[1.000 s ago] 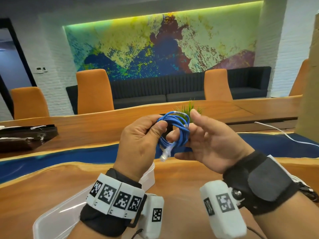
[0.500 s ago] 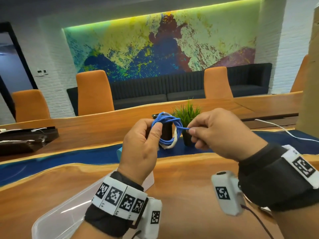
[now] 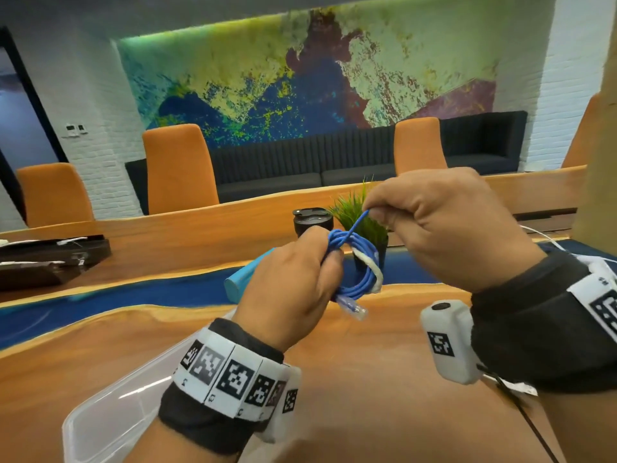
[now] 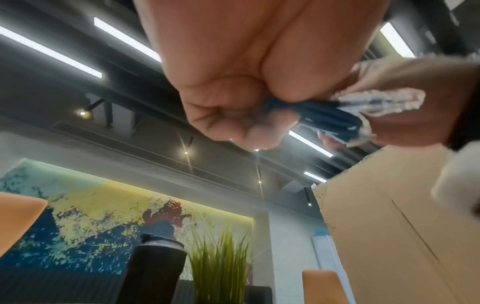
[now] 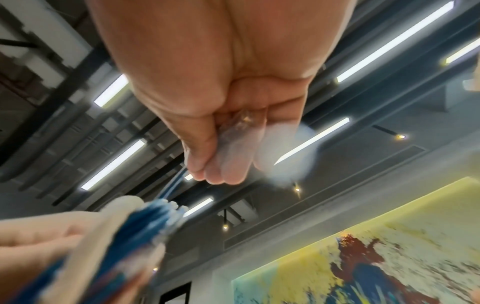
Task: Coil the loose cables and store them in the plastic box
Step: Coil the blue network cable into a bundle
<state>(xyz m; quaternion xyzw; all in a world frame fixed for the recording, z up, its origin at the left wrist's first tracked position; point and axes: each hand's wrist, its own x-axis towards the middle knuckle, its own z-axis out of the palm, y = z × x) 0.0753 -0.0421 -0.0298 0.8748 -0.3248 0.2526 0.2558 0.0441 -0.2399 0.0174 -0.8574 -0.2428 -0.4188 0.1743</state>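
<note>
Over the desk's near edge, left hand [image 3: 293,279] grips the springy blue cable [image 3: 359,262] coil while right hand [image 3: 444,225] pinches its tail, probably cinching; light stuff, hold the bundle's middle, plastic box [image 3: 110,416] waiting near-left

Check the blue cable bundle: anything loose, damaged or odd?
Mostly tidy. The left hand grips the blue coil; one clear plug dangles loose beneath it. A white strip sits on the loops. The right hand pinches the free end.
</note>
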